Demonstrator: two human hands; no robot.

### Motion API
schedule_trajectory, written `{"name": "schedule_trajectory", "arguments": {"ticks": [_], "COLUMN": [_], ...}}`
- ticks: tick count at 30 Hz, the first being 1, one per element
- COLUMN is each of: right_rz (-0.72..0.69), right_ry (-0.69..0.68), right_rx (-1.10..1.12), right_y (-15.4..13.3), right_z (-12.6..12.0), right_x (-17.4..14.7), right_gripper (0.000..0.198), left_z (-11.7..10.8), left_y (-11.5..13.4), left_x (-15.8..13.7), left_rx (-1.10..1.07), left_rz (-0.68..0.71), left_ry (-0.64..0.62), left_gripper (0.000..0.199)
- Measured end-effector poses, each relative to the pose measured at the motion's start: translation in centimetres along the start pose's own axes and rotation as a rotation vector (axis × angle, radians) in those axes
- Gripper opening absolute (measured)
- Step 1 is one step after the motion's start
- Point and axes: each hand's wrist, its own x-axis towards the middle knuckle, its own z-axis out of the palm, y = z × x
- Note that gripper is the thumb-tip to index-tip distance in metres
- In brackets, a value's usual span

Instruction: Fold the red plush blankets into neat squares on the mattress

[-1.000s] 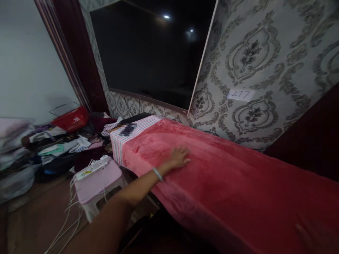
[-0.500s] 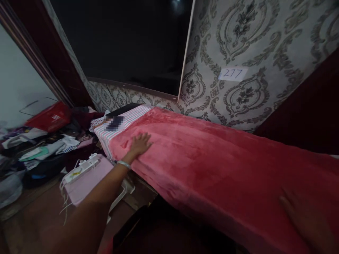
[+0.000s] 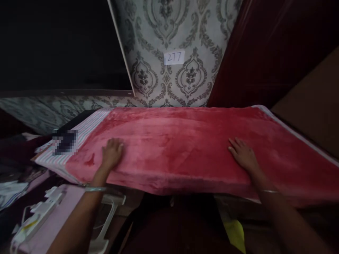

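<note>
A plush red blanket (image 3: 169, 144) covers a long flat surface and hangs over its front edge. On the blanket's left part my left hand (image 3: 112, 153) lies palm down, fingers spread and holding nothing. My right hand (image 3: 243, 153) rests flat on the right part, its fingers slightly blurred but stretched out. A striped cloth (image 3: 91, 125) shows beyond the blanket's left end, with a dark pixelated patch (image 3: 65, 142) on it. A pale border (image 3: 296, 132) runs along the right end.
Behind the surface are a dark screen (image 3: 60, 46) and a patterned wall with a paper marked 277 (image 3: 174, 57). At lower left, a white power strip (image 3: 39, 215) lies on a pink board (image 3: 65, 208). Clothes (image 3: 12, 192) are heaped at the left.
The view has swung to the right, bringing the blanket's right end into sight. My right hand now shows fully on the blanket; my left hand stays flat on its left part.
</note>
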Motion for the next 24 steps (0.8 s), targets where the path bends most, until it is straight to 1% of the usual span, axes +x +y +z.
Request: {"name": "schedule_trajectory", "arguments": {"ticks": [2,6,7,9,11,13,14,16,18,20,24], "right_rz": [0.002,-0.012,-0.018,-0.028,-0.028,-0.020,-0.018,-0.017,-0.022,-0.024,-0.023], "right_ry": [0.006,0.046,0.059,0.080,0.081,0.067,0.059,0.055,0.062,0.070,0.089], "right_rx": [0.009,0.015,0.014,0.016,0.017,0.013,0.012,0.011,0.012,0.012,0.016], "right_y": [0.1,0.5,0.6,0.8,0.9,0.9,0.9,0.9,0.9,0.9,1.0], "right_z": [0.0,0.6,0.7,1.0,1.1,1.1,1.1,1.0,1.0,1.1,1.3], "right_x": [0.0,0.2,0.2,0.3,0.3,0.3,0.3,0.3,0.3,0.3,0.4], "right_gripper": [0.060,0.059,0.059,0.059,0.059,0.059,0.059,0.059,0.059,0.058,0.057], "left_z": [0.3,0.6,0.7,1.2,1.9,2.6,3.0,3.4,3.5,3.4,3.1], "left_y": [5.3,17.5,20.2,24.4,26.7,27.3,27.0,25.6,23.2,20.2,13.1], "left_x": [0.2,-0.7,-1.0,-1.8,-2.3,-2.5,-2.4,-1.9,-1.1,-0.2,1.5], "left_rx": [-0.042,-0.258,-0.293,-0.328,-0.325,-0.314,-0.308,-0.287,-0.244,-0.195,-0.102], "left_rz": [0.124,0.664,0.771,0.908,0.954,0.946,0.931,0.893,0.828,0.730,0.454], "left_ry": [-0.012,-0.083,-0.085,-0.109,-0.153,-0.178,-0.177,-0.159,-0.139,-0.123,-0.094], "left_gripper": [0.052,0.061,0.062,0.063,0.064,0.065,0.066,0.066,0.064,0.062,0.064]}}
